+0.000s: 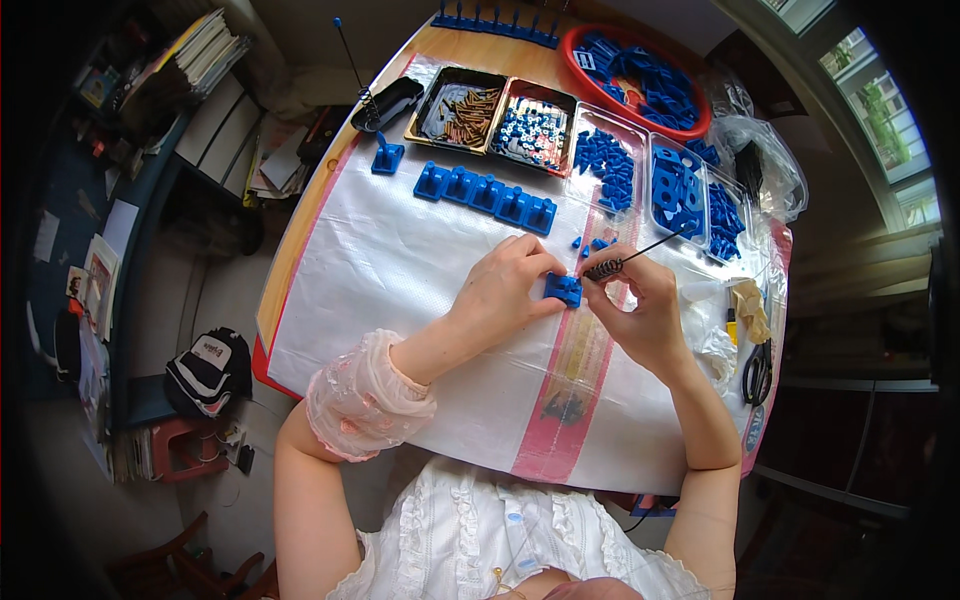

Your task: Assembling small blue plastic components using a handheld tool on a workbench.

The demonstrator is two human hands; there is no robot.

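Near the middle of the table, my left hand [506, 284] pinches a small blue plastic part [562, 291] between thumb and fingers. My right hand [640, 308] is closed on a thin dark rod with a black coil [604, 269]; the rod slants up to the right. Its coil end is beside the blue part, and whether they touch is hidden by my fingers. Just beyond lie a few loose blue pieces [597, 244]. A row of joined blue parts [484, 197] stands farther left, with a single blue part [387, 156] beside it.
Along the back are a tray of brass-coloured pins [471, 112], a tray of small white-and-blue pieces [536, 128], clear boxes of blue parts [609, 165] and a red basin [694, 131]. Black scissors [757, 374] lie at the right edge. Another coiled rod [350, 60] rises at back left.
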